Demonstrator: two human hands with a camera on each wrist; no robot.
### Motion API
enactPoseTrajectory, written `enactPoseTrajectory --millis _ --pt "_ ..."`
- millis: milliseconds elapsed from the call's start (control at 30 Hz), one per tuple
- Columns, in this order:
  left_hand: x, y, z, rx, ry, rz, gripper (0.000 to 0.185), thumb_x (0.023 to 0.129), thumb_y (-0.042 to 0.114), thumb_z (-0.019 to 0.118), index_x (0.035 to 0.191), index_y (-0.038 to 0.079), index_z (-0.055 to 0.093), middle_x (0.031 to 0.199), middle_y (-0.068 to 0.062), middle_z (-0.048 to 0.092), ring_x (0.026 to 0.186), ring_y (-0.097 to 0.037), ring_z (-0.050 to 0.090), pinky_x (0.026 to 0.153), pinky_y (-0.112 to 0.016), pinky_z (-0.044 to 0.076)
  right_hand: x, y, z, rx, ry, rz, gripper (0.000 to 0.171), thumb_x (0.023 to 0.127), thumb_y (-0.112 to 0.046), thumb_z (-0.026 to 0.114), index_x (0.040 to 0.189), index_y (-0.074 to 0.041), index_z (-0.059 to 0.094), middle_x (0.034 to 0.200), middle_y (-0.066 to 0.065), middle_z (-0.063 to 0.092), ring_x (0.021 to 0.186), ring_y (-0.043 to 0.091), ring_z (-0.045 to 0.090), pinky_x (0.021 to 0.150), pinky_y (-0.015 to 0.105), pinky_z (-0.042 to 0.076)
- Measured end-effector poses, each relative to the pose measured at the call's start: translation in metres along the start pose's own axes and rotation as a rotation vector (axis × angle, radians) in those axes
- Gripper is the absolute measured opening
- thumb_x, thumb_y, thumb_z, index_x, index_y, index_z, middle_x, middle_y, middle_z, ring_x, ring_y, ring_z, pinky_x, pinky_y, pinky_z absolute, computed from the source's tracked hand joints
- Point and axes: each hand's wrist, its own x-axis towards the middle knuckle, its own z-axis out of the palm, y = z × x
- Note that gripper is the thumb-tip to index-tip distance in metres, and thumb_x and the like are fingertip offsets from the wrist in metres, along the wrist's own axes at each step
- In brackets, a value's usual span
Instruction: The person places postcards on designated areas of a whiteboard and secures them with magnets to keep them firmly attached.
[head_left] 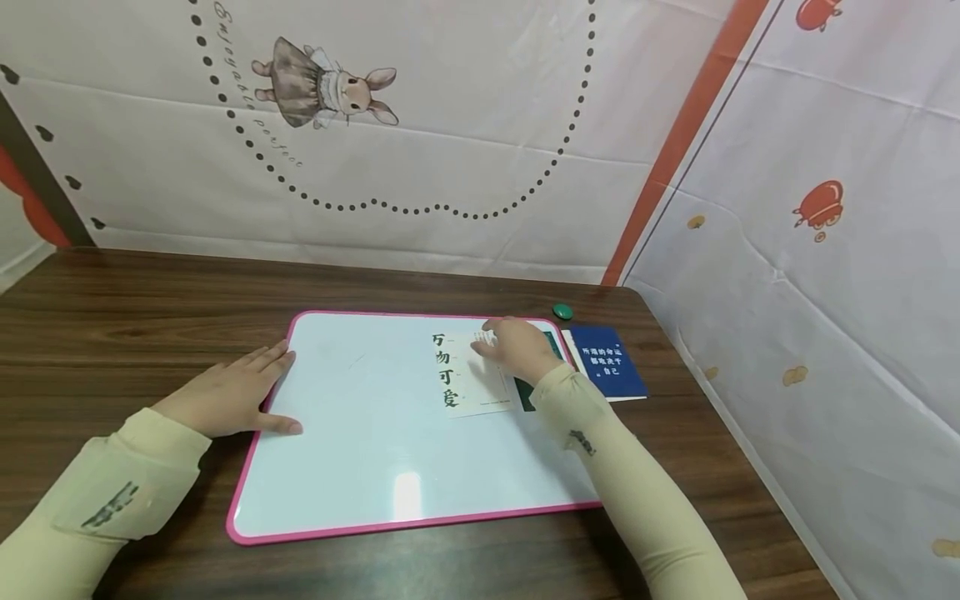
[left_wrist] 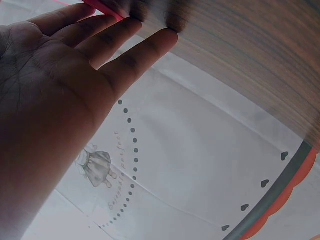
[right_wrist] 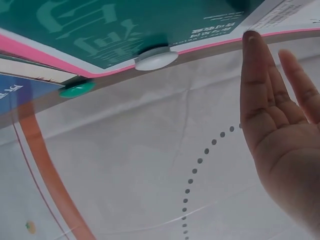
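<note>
A white magnetic board (head_left: 345, 467) with a pink rim lies on the wooden table. My left hand (head_left: 232, 392) rests at its left edge with fingers straight, the thumb over the white surface. On the board's right part lies a white card (head_left: 480, 387) printed with large dark characters. My right hand (head_left: 521, 348) is over the card's upper right, fingers extended and thumb apart, covering part of it. Beside that card is a dark green card (right_wrist: 120, 30), mostly hidden by the hand in the head view. A white round magnet (right_wrist: 156, 59) sits at the green card's edge.
Right of the board lies a dark blue booklet (head_left: 607, 367) with white characters, on top of a pale sheet or booklet. A green round magnet (head_left: 562, 312) is on the table (head_left: 150, 292) behind it. Printed cloth (head_left: 480, 125) hangs behind the table and along its right side.
</note>
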Motion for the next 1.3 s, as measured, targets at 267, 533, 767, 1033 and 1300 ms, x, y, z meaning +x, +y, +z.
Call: enactPoseTrajectory --millis 267,533,767,1033,1300 --pt "0.000 0.001 0.000 0.001 0.001 0.003 0.114 0.071 0.074 0.063 0.143 -0.010 0.034 0.149 -0.035 0.029 0.133 -0.054 0.034 0.098 -0.071 0.034 0.000 0.008 -0.003 0.065 0.075 -0.037 0.049 0.094 -0.043 0.059 0.132 -0.013 0.058 0.126 0.010 0.065 0.109 0.025 0.066 0.088 0.040 0.056" --pt "0.001 0.002 -0.002 -0.009 -0.006 -0.001 0.115 0.071 0.074 0.063 0.144 -0.010 0.033 0.150 -0.034 0.028 0.134 -0.054 0.033 0.099 -0.071 0.033 0.004 0.021 -0.007 0.077 0.123 -0.028 0.047 0.094 -0.039 0.060 0.131 -0.011 0.059 0.132 0.011 0.062 0.119 0.028 0.061 0.098 0.043 0.051" --pt "0.001 0.002 -0.001 0.003 -0.007 -0.006 0.115 0.070 0.074 0.064 0.143 -0.010 0.034 0.150 -0.035 0.028 0.134 -0.054 0.033 0.100 -0.070 0.033 0.010 0.027 -0.007 0.113 0.119 -0.004 0.046 0.094 -0.037 0.061 0.131 -0.011 0.059 0.132 0.011 0.061 0.121 0.028 0.060 0.102 0.045 0.048" --pt "0.001 0.002 0.000 -0.003 -0.005 -0.002 0.115 0.070 0.073 0.064 0.144 -0.010 0.033 0.150 -0.035 0.028 0.133 -0.054 0.033 0.099 -0.070 0.034 0.013 0.036 -0.006 0.126 0.127 0.005 0.045 0.095 -0.036 0.060 0.132 -0.010 0.058 0.134 0.012 0.060 0.123 0.029 0.058 0.103 0.045 0.047" --pt "0.001 0.002 0.000 -0.003 -0.003 -0.001 0.115 0.070 0.074 0.063 0.144 -0.010 0.033 0.150 -0.035 0.029 0.133 -0.054 0.034 0.099 -0.070 0.034 0.015 0.049 -0.007 0.162 0.146 0.015 0.044 0.096 -0.035 0.058 0.132 -0.010 0.057 0.133 0.012 0.060 0.123 0.030 0.057 0.104 0.047 0.046"
